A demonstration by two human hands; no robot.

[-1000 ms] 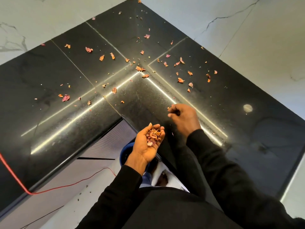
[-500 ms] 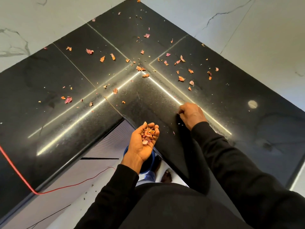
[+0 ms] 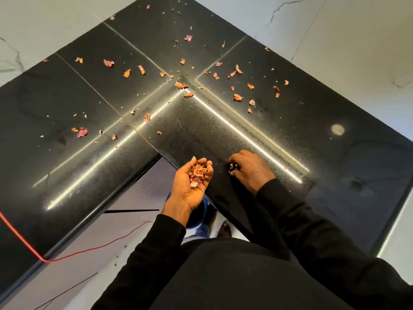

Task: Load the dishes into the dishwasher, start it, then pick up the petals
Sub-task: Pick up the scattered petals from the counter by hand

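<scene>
Dried pink and orange petals [image 3: 238,97] lie scattered over the black L-shaped countertop [image 3: 201,135], mostly toward its far corner. My left hand [image 3: 190,186] is cupped palm up at the counter's inner corner edge and holds a small heap of petals [image 3: 198,172]. My right hand [image 3: 252,170] rests knuckles up on the counter just right of it, fingertips pinched around small petal bits [image 3: 232,167]. Both sleeves are black. No dishwasher or dishes are in view.
A red cable [image 3: 20,240] runs off the counter's left front edge toward the floor. A blue bucket [image 3: 201,217] stands on the floor below my left hand. White marble walls [image 3: 335,41] close the counter's far sides. A pale round spot [image 3: 337,130] marks the counter at right.
My right hand dropped from above the counter onto its surface, then slid toward my left hand with its fingertips pinched. The cupped left hand stayed nearly still.
</scene>
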